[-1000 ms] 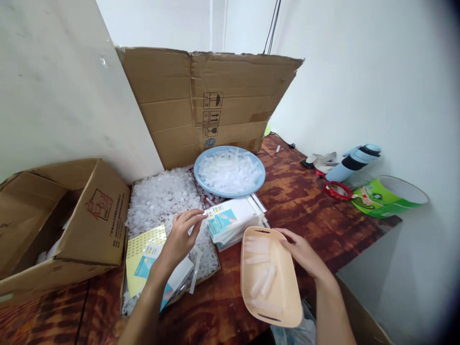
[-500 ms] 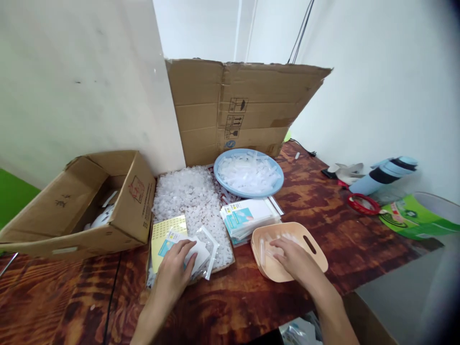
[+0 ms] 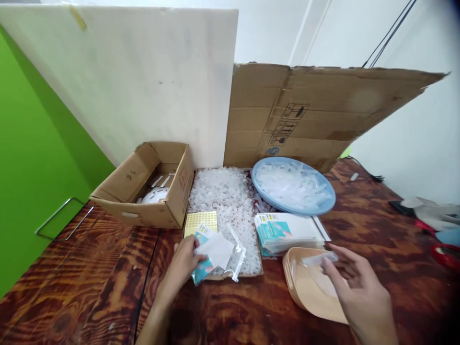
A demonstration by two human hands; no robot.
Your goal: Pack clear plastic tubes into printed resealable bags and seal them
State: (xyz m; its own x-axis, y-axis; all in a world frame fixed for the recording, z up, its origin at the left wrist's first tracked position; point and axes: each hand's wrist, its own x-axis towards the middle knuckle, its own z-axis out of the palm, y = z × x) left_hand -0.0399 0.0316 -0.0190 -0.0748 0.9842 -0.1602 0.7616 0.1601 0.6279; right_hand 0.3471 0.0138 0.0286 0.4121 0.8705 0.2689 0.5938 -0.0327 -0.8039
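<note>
My left hand (image 3: 186,262) is closed on the left edge of a clear plastic packet with teal and white print (image 3: 201,274). A blank white card (image 3: 217,250) lies over the packet, and its clear open flap (image 3: 237,261) points right. Under them are a yellow sticker sheet (image 3: 201,223) and a layer of small translucent plastic pieces (image 3: 221,191). My right hand (image 3: 362,292) pinches a translucent plastic strip (image 3: 319,259) between thumb and fingers, above a peach tray (image 3: 298,294). More clear pieces lie in the tray, partly behind the hand.
Behind the tray is a stack of printed packets (image 3: 283,235). A blue basin (image 3: 328,206) heaped with translucent strips stands further back. An open cardboard box (image 3: 143,215) sits at left, and a cardboard sheet (image 3: 323,110) leans behind. Red tape (image 3: 445,256) lies at right.
The view has turned left. My right hand has come up from inside the tray with a translucent strip. My left hand now grips the packet's edge, and the packet is slightly tilted.
</note>
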